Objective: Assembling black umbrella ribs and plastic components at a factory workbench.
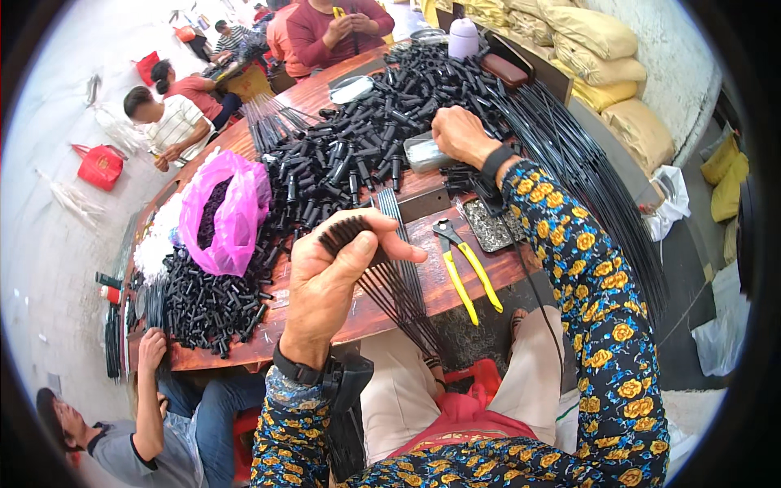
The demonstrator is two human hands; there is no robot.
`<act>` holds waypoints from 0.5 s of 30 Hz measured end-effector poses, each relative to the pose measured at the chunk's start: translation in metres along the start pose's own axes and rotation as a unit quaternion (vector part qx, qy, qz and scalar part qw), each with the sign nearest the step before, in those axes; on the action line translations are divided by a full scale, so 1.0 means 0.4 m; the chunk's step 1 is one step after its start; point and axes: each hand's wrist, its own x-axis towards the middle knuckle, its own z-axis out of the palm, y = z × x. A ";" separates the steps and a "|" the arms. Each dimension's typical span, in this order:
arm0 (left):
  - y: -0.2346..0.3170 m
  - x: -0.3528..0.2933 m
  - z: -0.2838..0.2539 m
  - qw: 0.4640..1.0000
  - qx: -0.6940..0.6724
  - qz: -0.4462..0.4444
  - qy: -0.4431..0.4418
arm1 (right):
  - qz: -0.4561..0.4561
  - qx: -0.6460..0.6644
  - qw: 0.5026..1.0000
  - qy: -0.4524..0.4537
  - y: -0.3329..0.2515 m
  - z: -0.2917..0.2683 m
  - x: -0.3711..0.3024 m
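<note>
My left hand (321, 276) is closed around a bundle of thin black rods (399, 305), whose blunt black ends (343, 234) show above the thumb. The rods slope down over the table's near edge toward my lap. Farther off, my right hand (465, 135) has curled fingers at a clear plastic box (423, 154); whatever its fingertips pinch is hidden. More thin rods (399, 236) lie on the table just beyond my left hand. End-cutting pliers with yellow handles (480, 275) lie to the right of them, beside a small metal tray (490, 228) of tiny pieces.
Black tubular parts (342, 150) heap across the wooden table (325, 337). A pink plastic bag (260, 191) stands left, long black rods (582, 171) lie right. A lilac bottle (464, 39) stands at the back. A co-worker's hand (152, 348) is at the left edge; others sit beyond.
</note>
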 end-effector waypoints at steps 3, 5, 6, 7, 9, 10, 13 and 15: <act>-0.001 -0.005 0.001 1.000 0.003 0.002 0.005 | 0.007 0.100 0.994 0.037 -0.012 -0.040 -0.024; 0.000 -0.009 -0.002 1.000 0.015 0.012 0.012 | -0.022 0.119 0.992 0.031 -0.075 -0.147 -0.065; 0.006 -0.012 -0.001 1.000 0.020 0.018 0.015 | 0.012 0.221 0.975 -0.006 -0.130 -0.218 -0.096; -0.001 -0.014 -0.004 0.999 0.020 0.019 0.018 | 0.049 0.323 0.944 -0.045 -0.170 -0.260 -0.129; 0.009 -0.019 0.003 0.999 0.024 0.023 0.025 | -0.011 0.350 0.935 -0.051 -0.232 -0.346 -0.186; 0.007 -0.022 -0.001 0.999 0.025 0.027 0.029 | -0.066 0.379 0.921 -0.056 -0.258 -0.371 -0.214; 0.004 -0.028 -0.001 0.999 0.011 0.039 0.030 | -0.222 0.323 0.920 -0.003 -0.302 -0.407 -0.272; 0.003 -0.033 0.004 0.999 0.002 0.040 0.033 | -0.251 0.246 0.936 0.009 -0.319 -0.420 -0.289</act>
